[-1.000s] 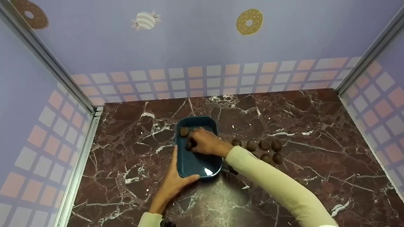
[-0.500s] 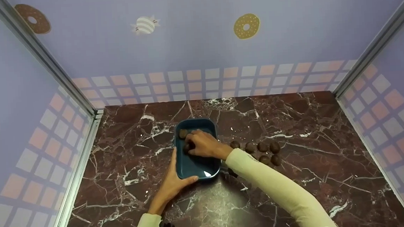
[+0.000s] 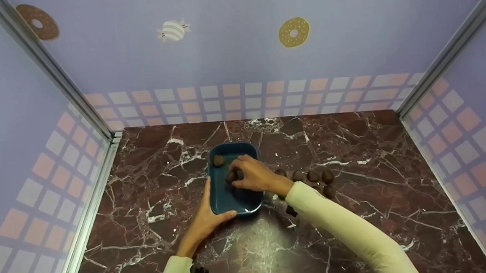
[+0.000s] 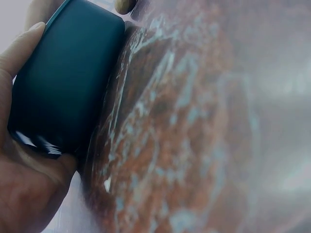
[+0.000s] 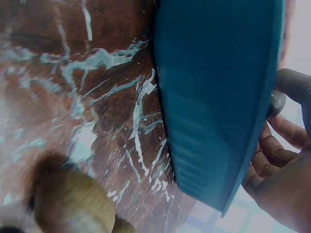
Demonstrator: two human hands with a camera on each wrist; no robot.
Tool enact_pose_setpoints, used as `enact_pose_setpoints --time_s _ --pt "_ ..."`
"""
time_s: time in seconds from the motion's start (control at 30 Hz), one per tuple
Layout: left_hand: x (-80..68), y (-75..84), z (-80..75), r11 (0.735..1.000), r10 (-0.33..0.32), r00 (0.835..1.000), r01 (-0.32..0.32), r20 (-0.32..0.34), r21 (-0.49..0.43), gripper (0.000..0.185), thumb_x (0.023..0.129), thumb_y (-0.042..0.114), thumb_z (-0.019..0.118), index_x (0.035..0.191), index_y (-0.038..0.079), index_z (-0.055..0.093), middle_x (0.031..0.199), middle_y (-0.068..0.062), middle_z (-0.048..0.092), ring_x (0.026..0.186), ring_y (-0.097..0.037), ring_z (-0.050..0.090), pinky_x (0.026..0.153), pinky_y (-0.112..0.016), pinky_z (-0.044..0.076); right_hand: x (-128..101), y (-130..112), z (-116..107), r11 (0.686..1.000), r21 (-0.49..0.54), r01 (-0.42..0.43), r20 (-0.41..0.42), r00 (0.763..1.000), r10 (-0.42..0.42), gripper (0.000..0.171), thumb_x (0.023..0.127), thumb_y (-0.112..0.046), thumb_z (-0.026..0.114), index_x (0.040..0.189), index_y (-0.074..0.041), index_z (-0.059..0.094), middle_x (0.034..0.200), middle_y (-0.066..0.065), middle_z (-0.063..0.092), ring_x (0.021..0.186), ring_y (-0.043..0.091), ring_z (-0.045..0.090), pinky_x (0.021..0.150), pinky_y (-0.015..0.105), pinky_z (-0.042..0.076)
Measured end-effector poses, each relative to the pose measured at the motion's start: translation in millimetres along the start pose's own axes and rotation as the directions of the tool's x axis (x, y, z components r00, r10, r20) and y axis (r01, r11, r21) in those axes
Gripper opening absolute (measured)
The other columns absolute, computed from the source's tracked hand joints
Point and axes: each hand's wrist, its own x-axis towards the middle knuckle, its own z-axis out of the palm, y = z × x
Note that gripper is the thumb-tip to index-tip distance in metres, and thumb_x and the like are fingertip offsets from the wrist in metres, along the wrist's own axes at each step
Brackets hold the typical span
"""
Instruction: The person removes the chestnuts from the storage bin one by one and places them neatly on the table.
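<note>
Right grip: right hand (image 3: 251,176) hovered over the middle of the blue tray (image 3: 221,197), fingers curled around a brown ball (image 3: 231,176) held just above the tray floor; the right wrist view showed the curled fingers (image 5: 279,145) beside the tray's outer wall (image 5: 214,97).
Left grip: left hand (image 3: 205,217) pressed against the tray's near-left corner, fingers straight along the left wall and thumb (image 3: 226,215) along the near rim; the left wrist view showed the palm (image 4: 24,189) flat on the tray's dark side (image 4: 63,87).
Tray contents: one more brown piece (image 3: 218,160) lay in the tray's far-left corner, apart from the held one.
Loose pieces: a row of brown balls (image 3: 313,176) lay on the bench just right of the tray, partly hidden behind the right sleeve (image 3: 341,227).
Open room: bare bench left of the tray up to the metal rail (image 3: 91,205); wide bare bench beyond the balls to the right of the tray, and some behind the tray up to the back wall.
Surface: dark red marble bench (image 3: 375,153) with white veins, glossy near the tray's near edge.
Room: lilac walls (image 3: 237,39) behind the tray, checked band at the bottom, doughnut (image 3: 293,32) and sweet (image 3: 173,30) pictures above.
</note>
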Motion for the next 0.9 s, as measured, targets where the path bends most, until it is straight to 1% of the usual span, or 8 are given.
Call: enact_pose_setpoints --time_s 0.17,0.33,0.47,0.6,0.9 --pt "0.3 0.2 -0.3 1.0 -0.001 1.0 0.001 0.001 -0.004 0.135 0.087 0.029 0.097 0.18 0.025 -0.001 0.185 -0.013 -0.002 0.169 -0.038 0.002 0.133 -0.065 0.01 -13 1 -9 1.0 0.014 0.012 -0.018 1.0 -0.011 0.041 0.097 -0.029 0.086 0.129 -0.007 0.075 0.12 0.009 0.07 0.11 0.027 0.065 0.095 0.047 0.06" --pt "0.4 0.9 0.1 1.0 0.001 1.0 -0.001 -0.004 0.009 0.135 0.086 0.029 0.098 0.18 0.024 0.0 0.185 -0.013 -0.002 0.169 -0.039 0.002 0.133 -0.066 0.008 -25 2 -16 1.0 0.003 0.008 -0.026 1.0 -0.007 0.039 0.097 -0.03 0.086 0.128 -0.01 0.075 0.12 0.006 0.07 0.11 0.025 0.065 0.095 0.045 0.06" --pt "0.5 0.8 0.3 1.0 -0.01 1.0 0.01 0.003 0.008 0.133 0.088 0.026 0.096 0.18 0.024 -0.001 0.185 -0.012 -0.005 0.169 -0.041 -0.001 0.132 -0.07 0.007 -34 1 -21 1.0 -0.003 0.008 -0.045 0.999 -0.008 0.038 0.097 -0.027 0.086 0.128 -0.009 0.075 0.12 0.007 0.07 0.11 0.026 0.065 0.095 0.046 0.059" --pt "0.8 0.9 0.4 1.0 -0.015 1.0 0.015 0.009 0.01 0.133 0.088 0.026 0.096 0.179 0.024 -0.001 0.185 -0.012 -0.005 0.169 -0.041 -0.002 0.132 -0.07 0.007 -42 2 -26 1.0 -0.005 0.009 -0.065 0.998 -0.009 0.039 0.095 -0.024 0.088 0.127 -0.007 0.075 0.119 0.009 0.07 0.108 0.027 0.066 0.093 0.047 0.059" --pt "-0.6 1.3 0.7 1.0 -0.011 1.0 0.011 -0.003 0.015 0.134 0.086 0.027 0.097 0.18 0.022 0.0 0.185 -0.014 -0.004 0.169 -0.041 -0.002 0.132 -0.069 0.006 -62 15 -33 1.0 -0.008 -0.014 -0.089 0.996 0.013 0.038 0.093 -0.026 0.089 0.125 -0.009 0.076 0.121 0.01 0.07 0.108 0.027 0.065 0.094 0.047 0.058"
